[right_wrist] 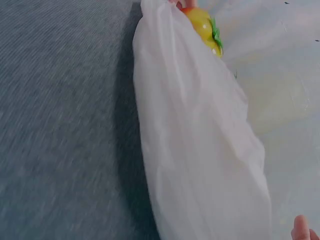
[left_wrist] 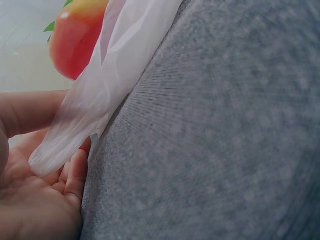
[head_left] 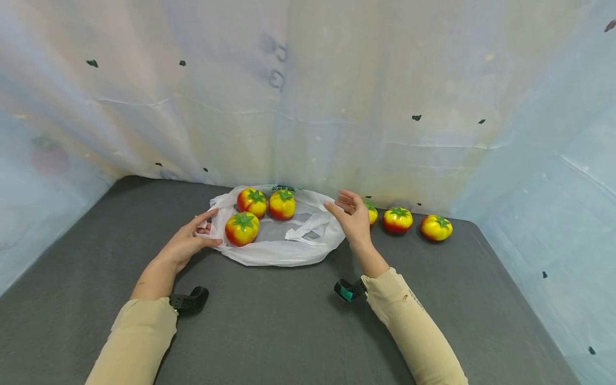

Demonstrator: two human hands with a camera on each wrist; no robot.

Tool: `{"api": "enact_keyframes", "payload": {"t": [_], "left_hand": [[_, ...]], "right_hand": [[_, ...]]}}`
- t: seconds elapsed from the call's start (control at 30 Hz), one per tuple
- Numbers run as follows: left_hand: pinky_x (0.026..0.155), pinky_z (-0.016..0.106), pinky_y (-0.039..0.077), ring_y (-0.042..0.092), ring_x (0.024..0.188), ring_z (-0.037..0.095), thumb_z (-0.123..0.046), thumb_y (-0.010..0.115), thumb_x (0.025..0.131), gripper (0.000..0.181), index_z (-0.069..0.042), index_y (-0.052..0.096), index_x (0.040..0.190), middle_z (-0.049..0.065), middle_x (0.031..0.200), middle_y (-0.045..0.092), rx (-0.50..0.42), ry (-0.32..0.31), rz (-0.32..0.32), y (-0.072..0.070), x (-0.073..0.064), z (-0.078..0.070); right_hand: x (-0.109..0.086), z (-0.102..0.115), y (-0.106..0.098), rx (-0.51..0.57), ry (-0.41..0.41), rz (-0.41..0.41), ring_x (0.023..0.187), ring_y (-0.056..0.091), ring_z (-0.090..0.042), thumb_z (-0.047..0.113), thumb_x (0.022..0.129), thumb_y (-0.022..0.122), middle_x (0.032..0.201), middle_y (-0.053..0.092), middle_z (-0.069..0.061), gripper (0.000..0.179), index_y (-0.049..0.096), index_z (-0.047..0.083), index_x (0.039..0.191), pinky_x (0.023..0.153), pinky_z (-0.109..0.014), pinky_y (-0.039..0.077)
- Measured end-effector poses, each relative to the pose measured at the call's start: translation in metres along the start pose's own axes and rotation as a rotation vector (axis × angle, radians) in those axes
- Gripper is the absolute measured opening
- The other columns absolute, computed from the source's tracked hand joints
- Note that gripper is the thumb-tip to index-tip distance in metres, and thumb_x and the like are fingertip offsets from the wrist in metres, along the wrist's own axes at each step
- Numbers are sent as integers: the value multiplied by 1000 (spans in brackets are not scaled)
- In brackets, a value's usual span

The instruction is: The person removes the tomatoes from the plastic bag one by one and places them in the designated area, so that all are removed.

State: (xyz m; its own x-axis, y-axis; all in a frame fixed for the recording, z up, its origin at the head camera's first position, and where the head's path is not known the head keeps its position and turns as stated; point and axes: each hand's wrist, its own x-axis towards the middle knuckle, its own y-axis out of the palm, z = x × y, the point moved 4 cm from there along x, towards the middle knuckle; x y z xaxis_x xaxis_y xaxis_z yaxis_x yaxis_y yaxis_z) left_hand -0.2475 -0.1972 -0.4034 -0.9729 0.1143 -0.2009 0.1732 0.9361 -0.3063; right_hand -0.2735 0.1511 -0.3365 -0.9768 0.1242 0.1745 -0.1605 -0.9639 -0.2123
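Observation:
A white plastic bag (head_left: 274, 258) lies spread with its mouth facing up, and three glossy red-and-yellow tomatoes (head_left: 242, 229) with green leafy tops sit at its left side. At the bag's left edge, my left hand (head_left: 185, 240) has its fingers loosely curled round the bunched plastic. The left wrist view shows the bag's gathered end (left_wrist: 55, 155) against the palm. My right hand (head_left: 353, 216) is raised by the bag's right rim, fingers mostly extended. Its fingertips (right_wrist: 301, 227) appear apart from the plastic in the right wrist view.
Right of the bag, three more tomatoes (head_left: 397, 220) stand in a row along the back, the nearest partly hidden by my right hand. Pale hanging sheets (head_left: 327, 96) bound the dark grey tabletop (head_left: 274, 321) behind and at both sides.

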Motion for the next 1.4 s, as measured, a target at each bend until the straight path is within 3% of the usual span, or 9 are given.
{"api": "enact_keyframes", "payload": {"t": [0.17,0.37,0.5,0.8,1.4], "left_hand": [[86,33,34,30,113,30,-8,69,85,86,-20,20,154,18,126,29,-13,8,2,0,1,1],[79,25,38,33,105,24,-8,69,85,84,-18,22,154,14,118,34,6,33,-6,-1,1,2],[80,27,37,32,106,25,-8,70,85,85,-19,22,154,14,119,34,4,24,-5,-1,0,1],[87,35,33,31,112,29,-9,70,85,86,-21,21,154,16,124,32,-8,8,-6,0,0,0],[86,32,35,31,111,29,-8,70,84,85,-19,22,154,16,124,32,-12,14,-8,0,3,3]], "right_hand": [[3,2,13,33,-5,15,121,53,-32,15,85,72,136,48,-22,57,48,0,135,99,-45,44],[7,2,24,51,7,23,119,55,-32,16,84,74,135,49,-21,58,50,2,135,97,-45,45],[9,1,30,49,16,22,118,55,-32,16,83,75,133,51,-20,58,51,1,134,97,-45,46],[12,-2,44,-19,32,55,118,56,-30,22,83,75,131,54,-16,57,53,5,133,95,-43,47],[20,-11,77,-115,173,153,124,50,-33,28,80,76,136,51,-18,64,52,10,137,99,-44,45]]}}
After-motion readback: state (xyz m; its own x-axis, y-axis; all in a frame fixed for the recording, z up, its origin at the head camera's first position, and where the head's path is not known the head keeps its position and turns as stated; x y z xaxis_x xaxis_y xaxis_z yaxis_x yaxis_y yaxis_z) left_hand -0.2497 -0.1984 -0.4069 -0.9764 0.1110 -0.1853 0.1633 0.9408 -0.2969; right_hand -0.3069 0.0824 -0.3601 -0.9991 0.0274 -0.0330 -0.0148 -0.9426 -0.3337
